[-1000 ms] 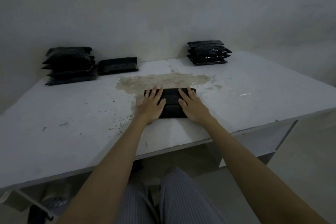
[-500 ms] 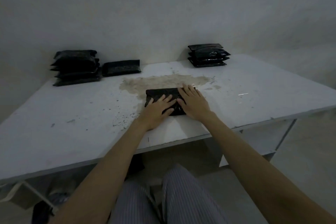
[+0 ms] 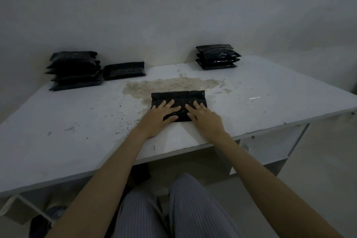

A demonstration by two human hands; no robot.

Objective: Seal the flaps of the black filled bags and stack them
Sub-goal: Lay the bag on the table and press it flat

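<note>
Head: both hands (image 3: 183, 114) now flat, apart, on bag (image 3: 178, 100); L uncrossed.

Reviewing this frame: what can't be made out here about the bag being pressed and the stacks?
- Bag near edge, head view: covered by left hand and right hand; flap seal unconfirmed.
- Left stack, right stack: dim and small; bag counts uncertain.
- Under the table: dark and cut off.

A person's left hand (image 3: 158, 115) and right hand (image 3: 202, 117) press flat, fingers straight, on a black filled bag (image 3: 178, 97) lying on a stained white worktop (image 3: 260, 91), with stacks of black bags at far left (image 3: 74, 70) and far right (image 3: 217, 57).
</note>
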